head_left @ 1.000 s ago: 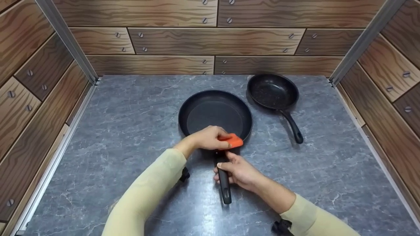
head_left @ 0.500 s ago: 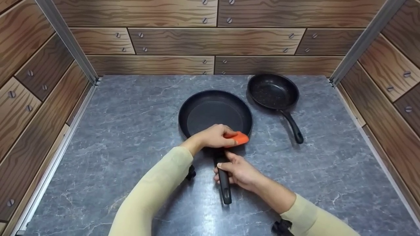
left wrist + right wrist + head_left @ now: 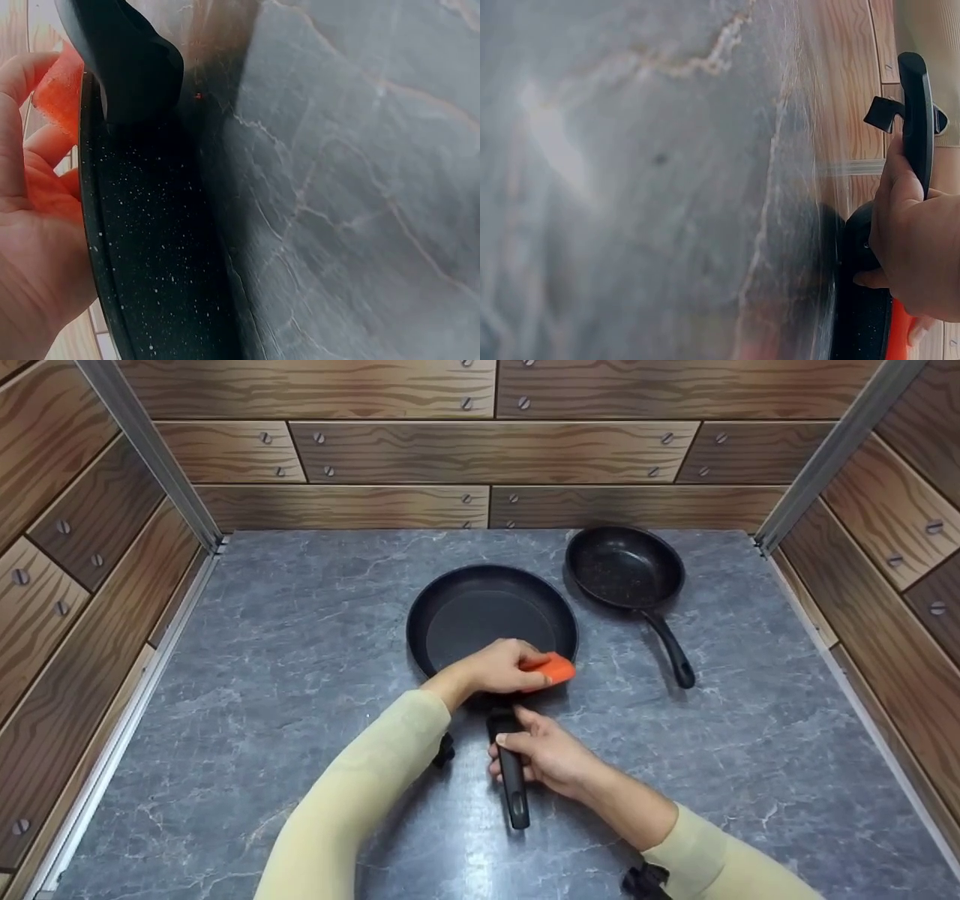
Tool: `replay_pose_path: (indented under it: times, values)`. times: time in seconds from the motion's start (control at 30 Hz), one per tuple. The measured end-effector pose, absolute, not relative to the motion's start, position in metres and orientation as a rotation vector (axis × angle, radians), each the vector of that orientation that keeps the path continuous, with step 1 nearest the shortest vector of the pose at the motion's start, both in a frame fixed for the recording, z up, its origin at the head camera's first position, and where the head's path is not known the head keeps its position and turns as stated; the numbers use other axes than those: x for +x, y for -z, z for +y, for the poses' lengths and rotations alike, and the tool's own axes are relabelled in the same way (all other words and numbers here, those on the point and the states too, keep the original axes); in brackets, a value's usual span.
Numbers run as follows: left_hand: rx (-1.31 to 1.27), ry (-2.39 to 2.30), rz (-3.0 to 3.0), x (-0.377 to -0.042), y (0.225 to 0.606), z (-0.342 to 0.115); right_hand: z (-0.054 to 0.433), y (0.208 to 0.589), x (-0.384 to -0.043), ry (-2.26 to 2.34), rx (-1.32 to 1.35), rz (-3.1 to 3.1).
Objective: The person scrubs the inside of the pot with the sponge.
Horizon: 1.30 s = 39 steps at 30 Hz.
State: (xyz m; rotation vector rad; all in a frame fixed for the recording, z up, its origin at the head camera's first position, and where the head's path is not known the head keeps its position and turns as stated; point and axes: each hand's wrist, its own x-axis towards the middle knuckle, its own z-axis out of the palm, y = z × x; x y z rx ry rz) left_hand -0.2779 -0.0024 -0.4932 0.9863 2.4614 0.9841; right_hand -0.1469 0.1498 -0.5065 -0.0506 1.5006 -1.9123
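A large black frying pan [image 3: 487, 615] lies mid-table with its handle [image 3: 514, 795] pointing toward me. My left hand [image 3: 501, 666] reaches over the pan's near side and grips an orange sponge [image 3: 556, 669] at the near-right rim. Seen from the left wrist, the sponge [image 3: 61, 90] shows between fingers and thumb beyond the rim, and the pan's speckled outer wall [image 3: 157, 247] fills the middle. My right hand [image 3: 553, 754] holds the handle close to the pan body, thumb on top, other fingers curled beneath. The right wrist view shows that hand [image 3: 915, 240] around the handle [image 3: 916, 127].
A smaller black frying pan [image 3: 626, 568] stands at the back right, its handle [image 3: 670, 651] angled toward the front right. The grey marbled tabletop [image 3: 262, 660] is bounded by wood-patterned walls [image 3: 390, 454] with metal posts [image 3: 161, 457] in the corners.
My left hand has slid right and slightly away from me along the near-right rim with the sponge. The right hand keeps its hold on the handle, and both pans stay in place.
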Motion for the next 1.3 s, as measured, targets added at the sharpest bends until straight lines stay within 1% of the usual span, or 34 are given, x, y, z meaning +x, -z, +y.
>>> replay_pose_path:
  times: [0.5, 0.97, 1.3]
  values:
    - [0.956, -1.001, 2.496, -0.292, 0.495, 0.010, 0.146, 0.503, -0.147, 1.902, -0.020, 1.531]
    - [0.817, -1.170, 2.554, -0.302, 0.506, 0.028, 0.146, 0.507, -0.145, 1.919, -0.046, 1.498]
    - [0.833, -1.101, 2.648, -0.308, 0.504, 0.034, 0.145, 0.507, -0.145, 1.925, -0.029, 1.520]
